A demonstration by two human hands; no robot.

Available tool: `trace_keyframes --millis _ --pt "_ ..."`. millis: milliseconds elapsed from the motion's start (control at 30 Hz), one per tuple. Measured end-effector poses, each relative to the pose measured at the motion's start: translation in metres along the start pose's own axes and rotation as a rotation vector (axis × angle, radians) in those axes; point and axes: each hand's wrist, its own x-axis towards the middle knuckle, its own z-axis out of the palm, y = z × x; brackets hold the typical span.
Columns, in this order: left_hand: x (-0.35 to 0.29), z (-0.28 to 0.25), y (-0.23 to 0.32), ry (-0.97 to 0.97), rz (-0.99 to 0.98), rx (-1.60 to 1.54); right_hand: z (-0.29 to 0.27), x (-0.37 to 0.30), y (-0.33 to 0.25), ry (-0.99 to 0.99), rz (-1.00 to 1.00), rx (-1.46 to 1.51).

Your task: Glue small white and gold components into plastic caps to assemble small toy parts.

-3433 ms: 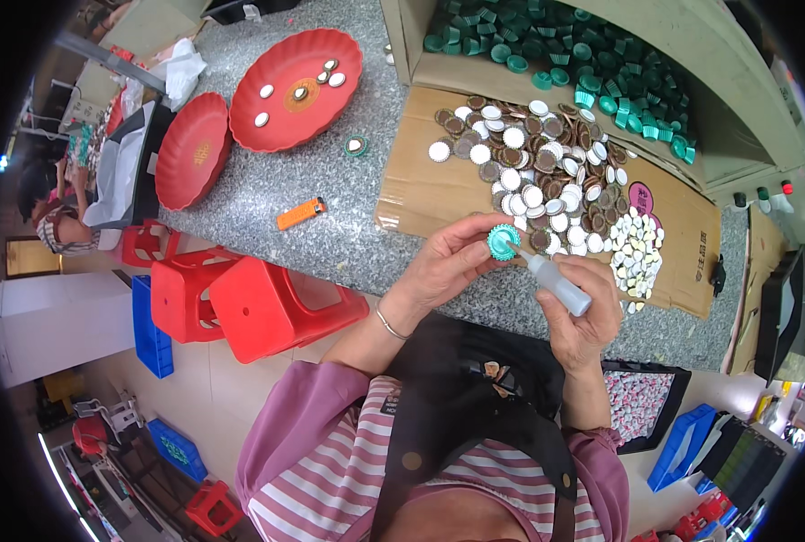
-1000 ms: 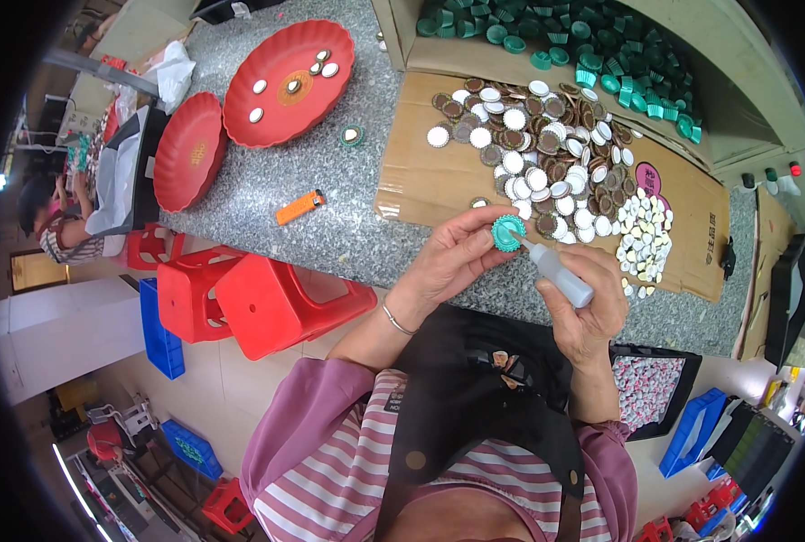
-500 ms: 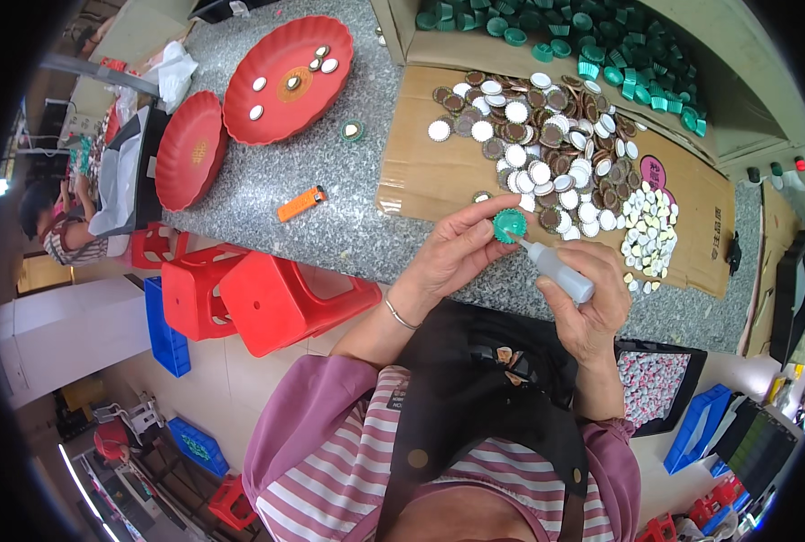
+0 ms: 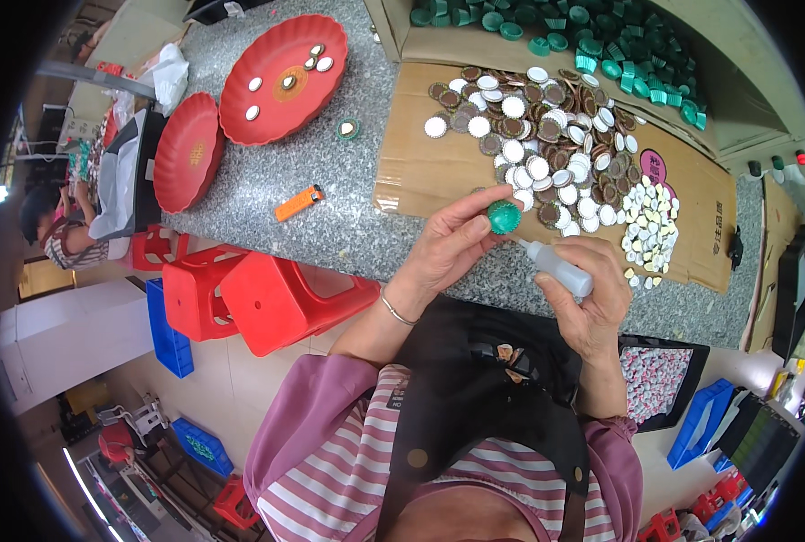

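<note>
My left hand (image 4: 446, 246) pinches a small green cap (image 4: 503, 217) between thumb and fingers above the front edge of the granite table (image 4: 348, 208). My right hand (image 4: 592, 298) grips a small white squeeze bottle (image 4: 558, 267), its tip pointing up-left into the cap. Just beyond both hands, a flattened cardboard sheet (image 4: 421, 172) carries a heap of white and brown round caps (image 4: 538, 117) and a pile of small white discs (image 4: 648, 231).
A cardboard box of green caps (image 4: 592, 36) stands at the back. Two red trays (image 4: 280, 77) (image 4: 188, 149) lie at left, the larger holding a few caps. An orange lighter (image 4: 298, 202) and one loose cap (image 4: 347, 129) lie on the granite. Red stools (image 4: 267, 298) stand below; another person (image 4: 55, 230) sits far left.
My hands keep the same grip on the cap and bottle; they have shifted only slightly over the table edge. Nothing else has moved.
</note>
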Motion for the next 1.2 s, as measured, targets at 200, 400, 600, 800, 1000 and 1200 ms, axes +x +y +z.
trace_keyframes --millis 200,400,600,800,1000,1200 --pt "0.001 -0.001 -0.001 0.021 0.024 0.051 0.000 0.000 0.001 0.003 0.018 0.007" --pt "0.001 -0.001 -0.001 0.042 0.035 0.071 0.001 0.000 0.001 0.012 0.038 0.003" --pt "0.000 -0.002 0.001 0.077 0.008 0.001 -0.003 -0.010 0.007 0.053 0.034 0.002" --pt "-0.004 -0.006 0.002 0.106 -0.023 -0.110 -0.015 -0.058 0.045 0.345 0.405 0.812" --pt "-0.005 -0.020 0.013 0.177 0.057 -0.053 -0.033 -0.103 0.055 0.540 0.511 0.560" --pt "-0.021 -0.025 0.028 0.245 0.172 0.027 -0.081 -0.120 0.095 0.740 0.466 0.020"
